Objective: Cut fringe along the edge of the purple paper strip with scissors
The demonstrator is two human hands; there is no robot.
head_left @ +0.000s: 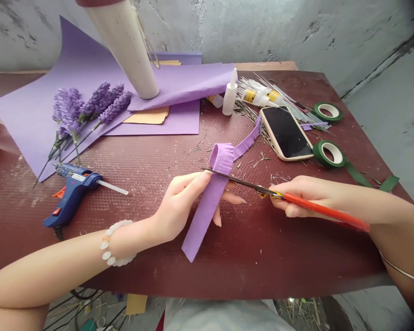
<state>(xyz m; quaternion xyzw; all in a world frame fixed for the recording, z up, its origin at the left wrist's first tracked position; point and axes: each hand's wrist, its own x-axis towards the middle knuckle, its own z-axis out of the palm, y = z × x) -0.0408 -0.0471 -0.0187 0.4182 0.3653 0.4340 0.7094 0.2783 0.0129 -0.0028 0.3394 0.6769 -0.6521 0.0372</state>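
A folded strip of purple crepe paper [205, 209] is pinched between the thumb and fingers of my left hand [184, 197]. Its upper part loops over, and a narrow fringed tail runs from the loop toward the phone. My right hand [298, 195] grips a pair of scissors [320, 209] with red-orange handles. The dark blades lie across the strip just below the loop, close to my left thumb tip. Whether the blades are apart cannot be made out. My right fingers are partly hidden behind the handles.
At left lie a blue glue gun [74, 191] and purple flowers [69, 110] on purple paper [24, 110]. A white cylinder [127, 50] stands behind. A glue bottle [230, 99], phone [286, 133], wire pieces [251, 110] and green tape rolls [329, 154] are at right.
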